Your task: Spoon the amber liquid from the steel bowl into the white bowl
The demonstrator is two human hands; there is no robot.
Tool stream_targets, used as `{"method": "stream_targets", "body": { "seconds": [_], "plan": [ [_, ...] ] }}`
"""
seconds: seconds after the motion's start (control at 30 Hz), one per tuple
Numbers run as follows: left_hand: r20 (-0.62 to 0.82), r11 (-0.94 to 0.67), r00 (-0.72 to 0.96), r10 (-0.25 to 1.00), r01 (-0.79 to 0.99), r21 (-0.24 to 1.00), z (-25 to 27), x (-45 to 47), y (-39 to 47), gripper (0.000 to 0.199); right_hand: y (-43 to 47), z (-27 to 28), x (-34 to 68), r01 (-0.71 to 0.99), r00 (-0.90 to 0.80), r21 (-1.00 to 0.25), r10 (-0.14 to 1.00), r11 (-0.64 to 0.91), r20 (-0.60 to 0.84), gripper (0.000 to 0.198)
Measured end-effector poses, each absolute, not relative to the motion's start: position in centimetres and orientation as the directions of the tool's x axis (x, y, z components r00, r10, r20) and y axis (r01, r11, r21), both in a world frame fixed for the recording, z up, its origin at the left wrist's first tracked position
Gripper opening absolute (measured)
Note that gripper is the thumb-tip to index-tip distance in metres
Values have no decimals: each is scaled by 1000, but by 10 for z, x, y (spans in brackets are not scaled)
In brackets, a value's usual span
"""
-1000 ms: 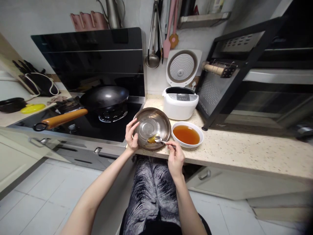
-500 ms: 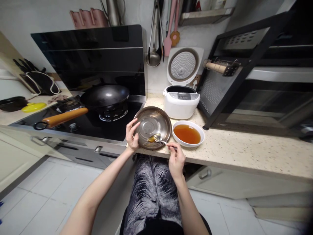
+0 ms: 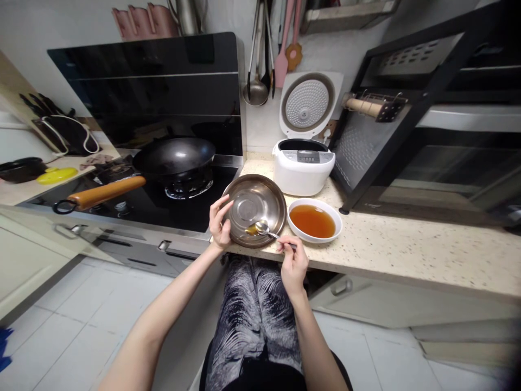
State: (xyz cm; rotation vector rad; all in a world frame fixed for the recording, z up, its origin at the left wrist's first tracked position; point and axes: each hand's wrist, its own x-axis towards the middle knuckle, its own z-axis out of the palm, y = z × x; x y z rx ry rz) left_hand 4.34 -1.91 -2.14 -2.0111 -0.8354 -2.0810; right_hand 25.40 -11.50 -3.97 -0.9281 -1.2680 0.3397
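Tilted a little toward me at the counter's front edge is a round steel dish [image 3: 266, 195], with a small pool of amber liquid in its near side. My left hand [image 3: 220, 224] grips the dish's left rim, fingers curved and somewhat apart. In my right hand [image 3: 293, 263] is a metal spoon [image 3: 273, 235], its handle pinched between thumb and fingers. The spoon's bowl rests in the dish beside the amber pool. Just right of the dish stands a white bowl [image 3: 338, 228] of orange-brown liquid, touched by neither hand.
A white rice cooker [image 3: 303, 176] with raised lid stands behind the bowl. To the left, a black wok [image 3: 175, 157] sits on the stove, its wooden handle [image 3: 108, 193] reaching toward the front. A dark rack with an oven [image 3: 448, 174] fills the right side.
The view has shifted slightly. Both hands, the dish and the spoon keep almost the same places, the spoon's bowl still at the amber pool.
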Motion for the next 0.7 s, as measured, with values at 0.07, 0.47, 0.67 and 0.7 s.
{"method": "stream_targets", "body": {
  "seconds": [0.07, 0.47, 0.67, 0.7],
  "plan": [
    [954, -844, -103, 281, 447, 297, -21, 44, -20, 45, -114, -41, 254, 240, 303, -738, 673, 631, 675, 20],
    [947, -808, -98, 305, 501, 311, -24, 42, -18, 49, -110, -43, 259, 244, 282, -702, 643, 669, 712, 22],
    [944, -799, -107, 312, 509, 322, -25, 42, -18, 50, -108, -41, 259, 297, 243, -673, 628, 677, 739, 22],
    [945, -800, -108, 310, 508, 320, -25, 42, -18, 50, -107, -41, 260, 313, 232, -661, 620, 682, 750, 22]
  ]
}}
